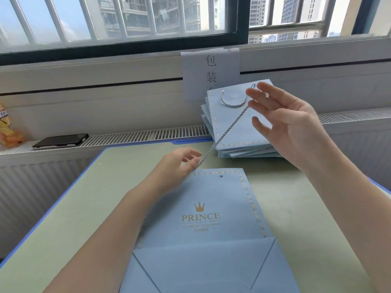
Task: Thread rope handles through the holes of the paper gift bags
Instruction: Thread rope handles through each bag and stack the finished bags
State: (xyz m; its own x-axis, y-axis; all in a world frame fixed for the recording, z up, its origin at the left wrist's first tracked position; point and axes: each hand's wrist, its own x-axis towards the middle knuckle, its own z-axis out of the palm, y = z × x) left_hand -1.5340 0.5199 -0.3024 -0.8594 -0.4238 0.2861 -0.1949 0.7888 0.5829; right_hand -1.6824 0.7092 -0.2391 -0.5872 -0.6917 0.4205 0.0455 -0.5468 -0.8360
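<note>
Rope (227,132) runs tight from the flat blue bag (203,218) near the person up to the right hand (296,123), pinched in its fingertips. Left hand (177,166) pinches the rope's low end at the bag's top edge. More bags (239,132) sit stacked far right.

Bright daylight from window (127,20) straight ahead; scene evenly lit, slightly washed and hazy. Sky and buildings outside pale, near overexposed. Shadows soft and faint: weak shade under forearms on table (69,208) and on blue bag (203,218). No hard glare; mild sheen on dark phone (60,140). Wide-angle distortion strong: window frame and sill bow, table edges curve toward corners. Right hand (292,123) slightly motion-blurred at fingertips. Overall detail soft, compression smear on small gold print; edges and corners softer than centre.
</note>
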